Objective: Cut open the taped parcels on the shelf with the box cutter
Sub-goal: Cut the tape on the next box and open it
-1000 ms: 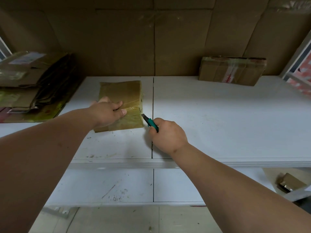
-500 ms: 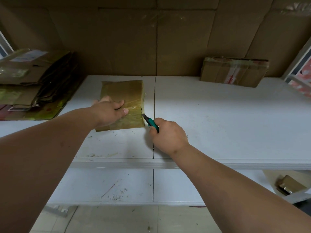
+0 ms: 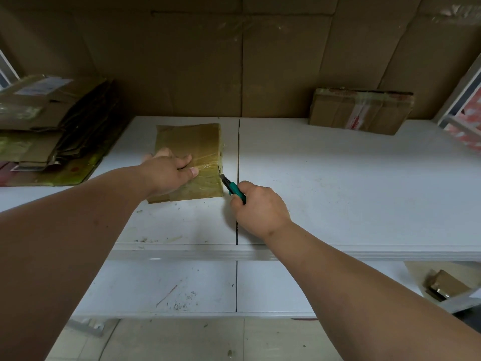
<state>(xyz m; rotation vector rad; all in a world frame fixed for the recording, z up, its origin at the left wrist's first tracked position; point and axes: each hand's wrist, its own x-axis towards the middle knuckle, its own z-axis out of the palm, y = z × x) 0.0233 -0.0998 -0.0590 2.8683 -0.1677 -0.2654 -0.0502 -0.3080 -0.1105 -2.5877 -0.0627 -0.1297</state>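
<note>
**Blade at the side of the first parcel; a second one waits at the back**

Nearest the camera, two bare forearms reach forward over the front edge of the white shelf (image 3: 338, 178). The right hand (image 3: 260, 209) is curled round the green handle of the box cutter (image 3: 233, 187), fingers clamped on it, with the blade pointing up and left so that its tip sits right at the right side of the tape-wrapped parcel (image 3: 190, 155). Whether the blade has entered the tape cannot be told from here.

The left hand (image 3: 169, 173) lies on top of that parcel near its front, fingers bent over the surface and thumb out to the right, pinning it flat to the shelf.

Judging by this, the cut on this parcel is at its start or early in the stroke: the wrapping looks whole, no flap is lifted. Farther back on the right, a second brown parcel (image 3: 361, 113) leans against the cardboard back wall, its tape apparently uncut. At far left lies a stack of flattened cardboard (image 3: 46, 126).
</note>
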